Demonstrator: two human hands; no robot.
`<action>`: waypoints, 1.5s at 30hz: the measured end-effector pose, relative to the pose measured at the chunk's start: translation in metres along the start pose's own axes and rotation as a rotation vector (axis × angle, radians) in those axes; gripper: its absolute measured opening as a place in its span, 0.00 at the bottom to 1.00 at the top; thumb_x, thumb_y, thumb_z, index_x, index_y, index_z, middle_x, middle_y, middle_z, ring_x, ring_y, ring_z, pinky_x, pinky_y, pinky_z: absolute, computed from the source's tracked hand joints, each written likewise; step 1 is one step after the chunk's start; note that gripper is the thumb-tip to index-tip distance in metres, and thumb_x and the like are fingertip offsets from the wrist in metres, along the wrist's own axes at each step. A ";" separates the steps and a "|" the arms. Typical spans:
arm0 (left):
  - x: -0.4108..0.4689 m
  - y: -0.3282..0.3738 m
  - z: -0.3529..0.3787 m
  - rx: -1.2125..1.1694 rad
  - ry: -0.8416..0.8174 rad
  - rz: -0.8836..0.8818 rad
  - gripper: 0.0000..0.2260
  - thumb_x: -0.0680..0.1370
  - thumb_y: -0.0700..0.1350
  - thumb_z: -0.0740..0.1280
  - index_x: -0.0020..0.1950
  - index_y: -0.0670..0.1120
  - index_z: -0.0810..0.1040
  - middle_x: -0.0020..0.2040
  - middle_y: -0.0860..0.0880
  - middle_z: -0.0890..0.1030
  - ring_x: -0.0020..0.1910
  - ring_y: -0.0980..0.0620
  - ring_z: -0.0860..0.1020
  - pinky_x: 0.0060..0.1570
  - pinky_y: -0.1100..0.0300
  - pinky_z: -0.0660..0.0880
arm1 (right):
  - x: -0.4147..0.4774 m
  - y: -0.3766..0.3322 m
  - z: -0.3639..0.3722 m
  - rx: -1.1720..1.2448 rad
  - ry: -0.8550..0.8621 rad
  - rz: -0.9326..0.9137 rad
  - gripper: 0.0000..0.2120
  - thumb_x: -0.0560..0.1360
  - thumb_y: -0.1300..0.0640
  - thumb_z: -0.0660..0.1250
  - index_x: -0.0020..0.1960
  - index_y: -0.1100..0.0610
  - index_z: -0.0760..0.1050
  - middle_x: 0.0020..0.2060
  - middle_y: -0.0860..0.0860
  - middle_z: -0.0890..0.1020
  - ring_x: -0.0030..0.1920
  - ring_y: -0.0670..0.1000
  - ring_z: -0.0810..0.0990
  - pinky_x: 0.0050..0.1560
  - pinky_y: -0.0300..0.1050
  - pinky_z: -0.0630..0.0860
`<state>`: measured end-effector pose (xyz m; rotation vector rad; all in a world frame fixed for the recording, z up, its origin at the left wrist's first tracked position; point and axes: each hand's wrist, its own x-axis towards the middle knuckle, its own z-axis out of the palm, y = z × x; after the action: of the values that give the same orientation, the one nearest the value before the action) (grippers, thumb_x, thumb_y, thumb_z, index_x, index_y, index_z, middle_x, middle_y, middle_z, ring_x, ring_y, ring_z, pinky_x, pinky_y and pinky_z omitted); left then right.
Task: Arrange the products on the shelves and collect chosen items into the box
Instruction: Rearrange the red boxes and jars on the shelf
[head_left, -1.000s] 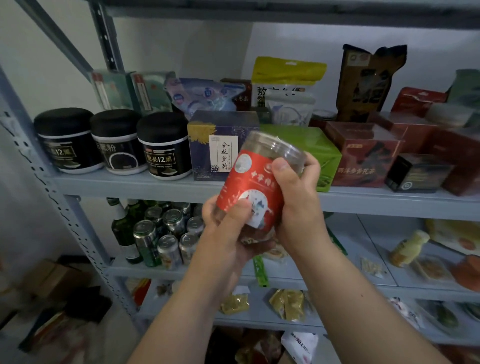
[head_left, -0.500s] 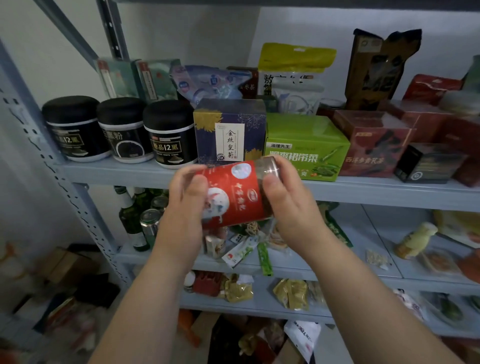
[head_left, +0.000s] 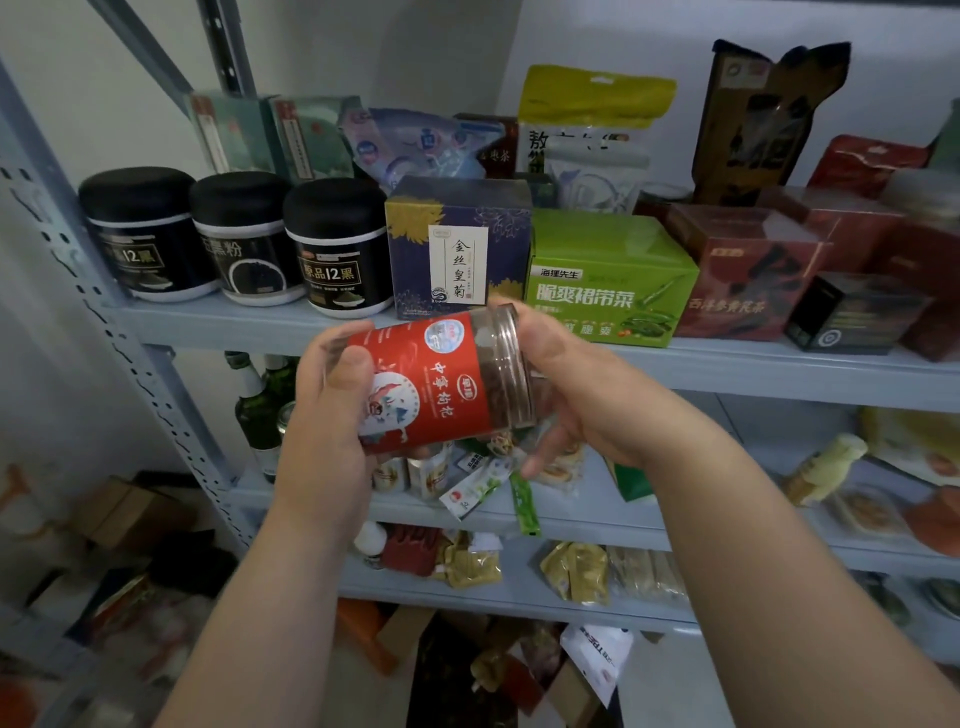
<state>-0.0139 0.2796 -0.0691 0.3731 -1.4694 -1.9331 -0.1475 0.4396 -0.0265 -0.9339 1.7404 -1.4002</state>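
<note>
Hands at frame centre: left hand (head_left: 327, 415) and right hand (head_left: 582, 395) each had a closed grip on the red-labelled jar (head_left: 436, 384), tipped sideways before the upper shelf (head_left: 234, 325); any slackened hold risked dropping it onto sachets (head_left: 470, 491) below.

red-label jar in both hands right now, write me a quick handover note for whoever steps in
Left hand: grips the base end of the red-label jar.
Right hand: holds its clear lid end.
The jar lies on its side in the air, in front of the shelf edge, just below the blue tea box and green box.
Done: jar is off the shelves, in hand.
Left: shelve it or put it in the collecting box, which I cannot pick out here.
</note>
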 end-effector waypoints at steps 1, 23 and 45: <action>-0.001 -0.001 -0.001 -0.003 0.006 -0.005 0.17 0.76 0.58 0.63 0.64 0.56 0.75 0.56 0.50 0.82 0.49 0.48 0.85 0.33 0.51 0.81 | 0.001 0.003 0.000 -0.013 0.011 -0.013 0.39 0.68 0.28 0.71 0.75 0.34 0.64 0.73 0.50 0.72 0.62 0.59 0.82 0.42 0.56 0.84; -0.024 -0.027 0.003 -0.612 -0.152 -0.736 0.30 0.79 0.67 0.56 0.61 0.44 0.84 0.55 0.37 0.83 0.42 0.39 0.83 0.15 0.66 0.70 | 0.012 0.020 0.050 0.773 0.245 -0.627 0.27 0.69 0.47 0.73 0.64 0.57 0.75 0.54 0.63 0.81 0.52 0.61 0.81 0.57 0.57 0.76; -0.018 -0.008 0.000 -0.095 0.102 -0.181 0.20 0.85 0.61 0.53 0.60 0.51 0.78 0.44 0.48 0.85 0.36 0.50 0.85 0.28 0.56 0.78 | 0.005 0.033 0.058 -0.162 0.487 -0.634 0.17 0.76 0.45 0.60 0.63 0.32 0.74 0.65 0.41 0.76 0.66 0.47 0.76 0.62 0.49 0.77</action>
<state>-0.0028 0.2925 -0.0794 0.5705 -1.3113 -2.0845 -0.1027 0.4126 -0.0686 -1.4059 2.0266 -2.0446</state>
